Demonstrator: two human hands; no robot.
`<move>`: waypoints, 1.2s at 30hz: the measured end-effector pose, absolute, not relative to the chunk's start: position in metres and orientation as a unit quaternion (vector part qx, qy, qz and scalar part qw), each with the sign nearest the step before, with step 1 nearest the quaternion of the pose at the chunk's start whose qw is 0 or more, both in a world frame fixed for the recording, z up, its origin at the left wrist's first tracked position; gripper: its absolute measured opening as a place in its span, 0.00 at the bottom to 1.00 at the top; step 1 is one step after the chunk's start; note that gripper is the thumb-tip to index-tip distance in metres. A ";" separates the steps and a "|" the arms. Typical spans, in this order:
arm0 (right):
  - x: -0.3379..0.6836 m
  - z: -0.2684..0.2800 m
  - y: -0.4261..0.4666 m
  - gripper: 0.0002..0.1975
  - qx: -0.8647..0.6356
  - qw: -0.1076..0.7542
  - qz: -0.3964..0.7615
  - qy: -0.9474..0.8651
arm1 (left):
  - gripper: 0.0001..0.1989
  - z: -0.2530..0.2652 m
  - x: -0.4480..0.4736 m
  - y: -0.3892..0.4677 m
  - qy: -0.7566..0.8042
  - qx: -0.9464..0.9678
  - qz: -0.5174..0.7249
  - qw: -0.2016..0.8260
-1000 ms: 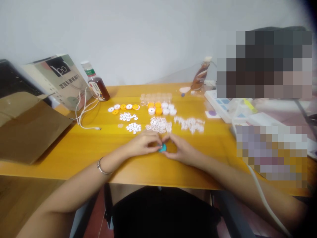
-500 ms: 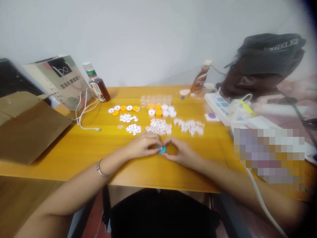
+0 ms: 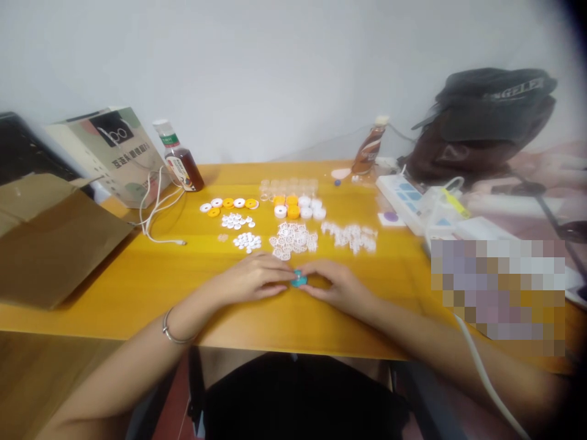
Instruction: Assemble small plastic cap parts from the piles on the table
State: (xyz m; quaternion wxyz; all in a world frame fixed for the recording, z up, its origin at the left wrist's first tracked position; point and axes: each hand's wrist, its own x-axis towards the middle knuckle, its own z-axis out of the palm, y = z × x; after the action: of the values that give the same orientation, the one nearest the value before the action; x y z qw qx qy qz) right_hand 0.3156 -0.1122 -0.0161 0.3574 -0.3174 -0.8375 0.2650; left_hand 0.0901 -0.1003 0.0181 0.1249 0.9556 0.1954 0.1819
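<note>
A small round teal piece [image 3: 299, 280] with a pale middle is pinched between the thumb and index finger of my right hand [image 3: 342, 285], low over the table's near part. My left hand [image 3: 252, 278] lies beside it on the left. One left fingertip reaches the teal piece's edge, while the left thumb is apart from it. Just beyond my hands are a pile of white openwork plastic pieces [image 3: 293, 238] and small white round pieces [image 3: 247, 241]. Further right, translucent plastic pieces [image 3: 353, 237] lie in a loose group.
Orange and white discs [image 3: 228, 203], stacked round parts [image 3: 292, 211] and clear rings [image 3: 293, 186] stand further back. A dark bottle [image 3: 183, 168], white cable [image 3: 160, 235], and paper bag [image 3: 68, 238] are left. Right are a brown bottle [image 3: 369, 150], power strip [image 3: 401, 198] and dark backpack [image 3: 481, 131].
My left hand has shifted left, its thumb coming off the teal piece. My right hand has stayed almost in place with the piece. The view has tilted slightly.
</note>
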 end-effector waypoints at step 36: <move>0.315 -0.021 -0.110 0.05 -0.271 0.388 0.186 -0.861 | 0.15 0.020 0.091 -0.105 0.213 0.967 0.125 0.070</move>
State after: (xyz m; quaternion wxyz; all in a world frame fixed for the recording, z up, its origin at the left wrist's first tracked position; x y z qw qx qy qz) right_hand 0.3151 -0.1097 -0.0207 0.3876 -0.2706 -0.8614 0.1858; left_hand 0.0910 -0.1046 0.0199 0.0698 0.9667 0.2125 0.1246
